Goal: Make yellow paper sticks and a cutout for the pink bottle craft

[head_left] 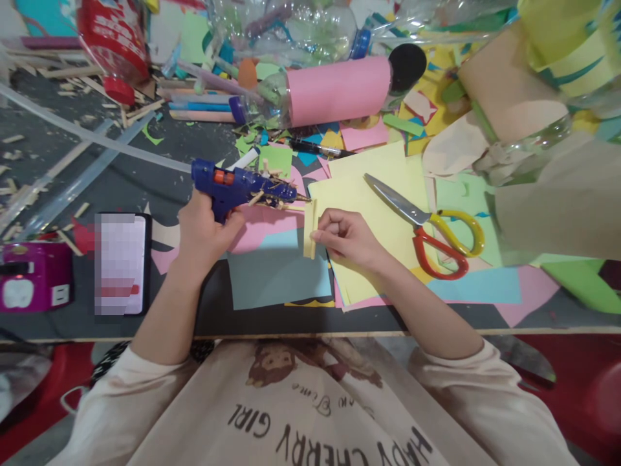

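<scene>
Cluttered with coloured paper scraps, the dark table (121, 178) has both hands working near its front edge. The left hand (206, 230) is closed round the handle of a blue glue gun (242, 188), with the nozzle aimed toward the right hand (349, 239). That hand pinches a small yellow strip (310, 230) just beyond the nozzle tip, its long axis crosswise to the barrel. Scissors (427, 226) lie beyond the right hand, away from the gun.

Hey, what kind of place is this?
Most likely a craft table. The left hand grips a blue glue gun, the right hand pinches a yellow paper strip, and scissors, coloured paper sheets and a pink-wrapped bottle crowd the tabletop.
</scene>
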### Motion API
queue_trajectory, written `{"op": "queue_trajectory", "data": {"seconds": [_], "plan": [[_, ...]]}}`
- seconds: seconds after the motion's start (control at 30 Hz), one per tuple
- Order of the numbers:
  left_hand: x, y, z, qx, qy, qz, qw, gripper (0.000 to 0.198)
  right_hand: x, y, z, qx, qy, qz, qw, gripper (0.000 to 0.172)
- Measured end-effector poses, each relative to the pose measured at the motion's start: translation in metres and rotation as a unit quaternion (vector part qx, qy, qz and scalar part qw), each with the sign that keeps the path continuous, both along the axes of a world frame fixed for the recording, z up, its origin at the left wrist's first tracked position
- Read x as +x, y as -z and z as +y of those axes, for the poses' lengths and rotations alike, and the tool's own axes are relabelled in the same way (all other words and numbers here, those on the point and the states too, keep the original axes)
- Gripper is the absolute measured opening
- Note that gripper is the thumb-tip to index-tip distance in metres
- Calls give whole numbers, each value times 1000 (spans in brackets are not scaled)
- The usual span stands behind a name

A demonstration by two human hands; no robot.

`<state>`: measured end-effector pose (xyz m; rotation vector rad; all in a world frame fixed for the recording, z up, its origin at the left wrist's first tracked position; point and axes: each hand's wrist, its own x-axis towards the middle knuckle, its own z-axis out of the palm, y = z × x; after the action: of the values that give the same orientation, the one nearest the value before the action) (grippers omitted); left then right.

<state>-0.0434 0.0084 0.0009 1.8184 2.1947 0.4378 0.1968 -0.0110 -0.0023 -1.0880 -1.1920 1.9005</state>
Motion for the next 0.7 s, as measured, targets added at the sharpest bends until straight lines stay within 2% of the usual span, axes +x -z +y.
{"op": "queue_trajectory", "data": {"seconds": [0.2,0.33,0.43,0.53,0.63,0.7], "plan": [[-2,3,0,19,14,-21,1000,51,1,1,0,8,-6,-5,1000,32],[0,0,2,34,7,-41,999,47,1,1,0,7,-3,-4,1000,31],[-4,-6,6,89,-25,-69,993,50,0,1,-1,4,8,4,1000,30],[-18,-11,13,151,-28,-65,986,46,0,0,-1,-3,11,7,1000,28],[-34,-12,21,107,-53,-44,992,39,0,0,-1,-6,19,15,1000,28],[-41,-9,27,107,-88,-33,990,40,-1,1,-1,-10,20,25,999,30]]}}
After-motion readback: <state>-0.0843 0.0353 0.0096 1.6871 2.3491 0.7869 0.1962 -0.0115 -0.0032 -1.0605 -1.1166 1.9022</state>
